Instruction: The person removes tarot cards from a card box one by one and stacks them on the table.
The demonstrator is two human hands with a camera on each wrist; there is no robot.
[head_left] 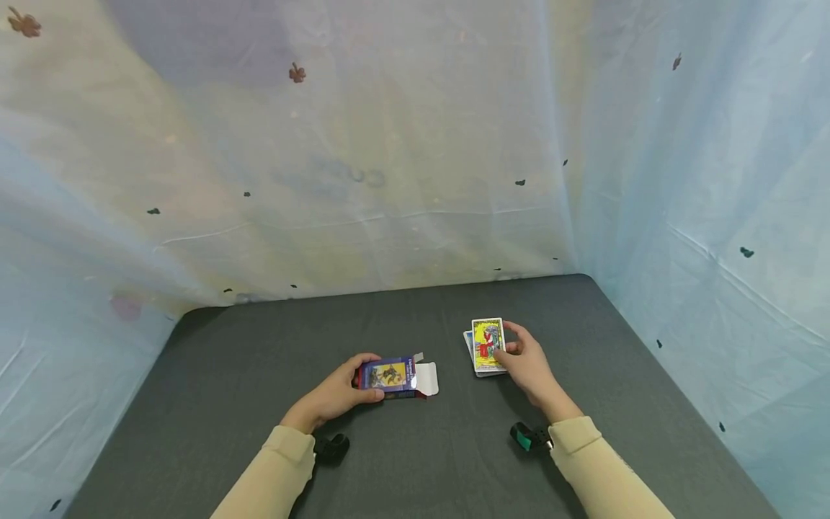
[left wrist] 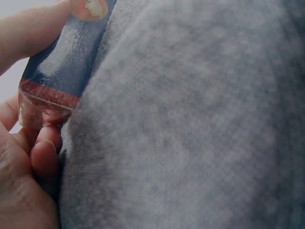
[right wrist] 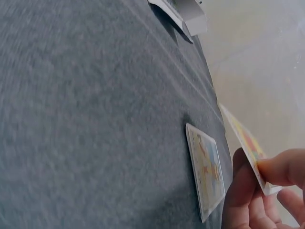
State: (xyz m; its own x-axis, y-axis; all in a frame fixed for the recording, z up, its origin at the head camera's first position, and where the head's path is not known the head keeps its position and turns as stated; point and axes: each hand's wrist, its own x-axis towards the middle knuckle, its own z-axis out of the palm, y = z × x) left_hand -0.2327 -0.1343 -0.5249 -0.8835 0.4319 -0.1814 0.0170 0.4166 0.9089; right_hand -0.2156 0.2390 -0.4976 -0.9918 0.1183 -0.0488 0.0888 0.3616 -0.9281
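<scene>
A blue and red card box [head_left: 387,375] with a picture on its front lies in my left hand [head_left: 338,388], thumb along the near side and fingers at the far side. Its white end flap [head_left: 427,379] hangs open toward the right. In the left wrist view the box's red end [left wrist: 45,102] shows beside the fingers. My right hand [head_left: 528,364] pinches a yellow picture card [head_left: 486,342] between thumb and fingers. Below that card a small stack of cards [right wrist: 207,171] lies on the table, apart from the held one in the right wrist view.
A dark grey cloth covers the table [head_left: 428,461]. Pale translucent sheeting [head_left: 402,144] with small dark leaf-like marks hangs behind the table and at both sides. Black bands with small devices [head_left: 332,450] sit at both wrists.
</scene>
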